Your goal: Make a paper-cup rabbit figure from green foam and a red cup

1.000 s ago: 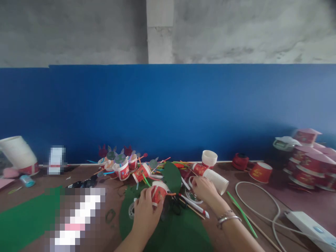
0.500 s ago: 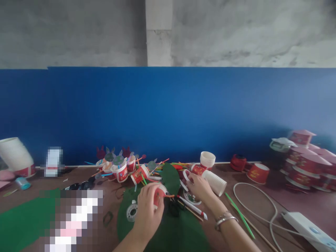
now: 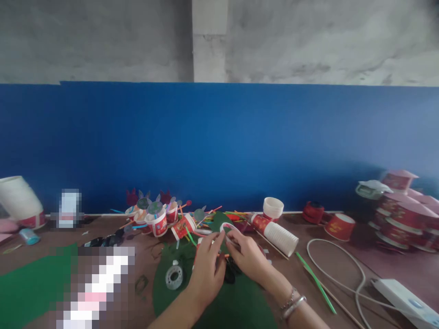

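Observation:
My left hand [image 3: 208, 267] is closed around a red-and-white paper cup [image 3: 198, 249], which it mostly hides. An orange strip [image 3: 224, 255] pokes out beside its fingers. Close against it, my right hand [image 3: 247, 254] is closed on a white ring [image 3: 229, 225] that looks like a roll of tape. The fingertips of both hands meet at the ring's near edge; what lies between them is too small to make out. Black-handled scissors [image 3: 230, 275] lie partly hidden below the hands on dark green sheet material [image 3: 236, 304].
A clear tape roll [image 3: 174, 277] lies left of my hands. Behind stand decorated paper cups [image 3: 157, 225]. To the right are stacked cups [image 3: 281, 237], green strips [image 3: 318, 285], a white cable [image 3: 360, 265] and a power strip [image 3: 406, 299]. Roofed cup pieces [image 3: 404, 214] are piled far right.
My right hand has brought the white ring left and nearer, up to my left hand. My left hand has shifted slightly right, now covering more of the cup.

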Demonstrator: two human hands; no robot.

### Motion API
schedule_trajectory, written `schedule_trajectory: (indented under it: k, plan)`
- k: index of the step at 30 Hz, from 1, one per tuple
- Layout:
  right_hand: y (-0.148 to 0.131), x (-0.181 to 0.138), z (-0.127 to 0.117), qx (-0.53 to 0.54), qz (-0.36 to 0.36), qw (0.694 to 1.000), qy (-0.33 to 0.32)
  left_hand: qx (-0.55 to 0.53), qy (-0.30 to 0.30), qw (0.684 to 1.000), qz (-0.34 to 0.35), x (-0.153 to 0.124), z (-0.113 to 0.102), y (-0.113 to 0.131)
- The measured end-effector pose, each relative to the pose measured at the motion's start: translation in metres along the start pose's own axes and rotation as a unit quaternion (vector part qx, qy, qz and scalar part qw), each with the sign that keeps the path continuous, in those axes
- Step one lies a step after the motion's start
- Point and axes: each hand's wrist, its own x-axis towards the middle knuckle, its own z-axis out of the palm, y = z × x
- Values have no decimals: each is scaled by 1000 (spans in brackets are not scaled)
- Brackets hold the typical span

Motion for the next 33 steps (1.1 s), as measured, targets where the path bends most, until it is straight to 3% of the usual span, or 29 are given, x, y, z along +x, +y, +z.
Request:
schedule_trajectory:
  k: [8, 17, 25, 33]
  plan:
    - [-2, 0, 1, -38, 1, 999, -22, -14, 47, 999, 23, -1, -2, -5]
    - [-8, -4, 2, -50, -46, 997, -34, -109, 127, 983, -72, 10, -5, 1]
    - [-10, -4, 4, -33, -74, 997, -10, -103, 125, 984, -78, 10, -6, -1]
    - [-14, -3, 2, -22, -58, 998, -7, -101, 124, 986, -55, 10, -9, 2]
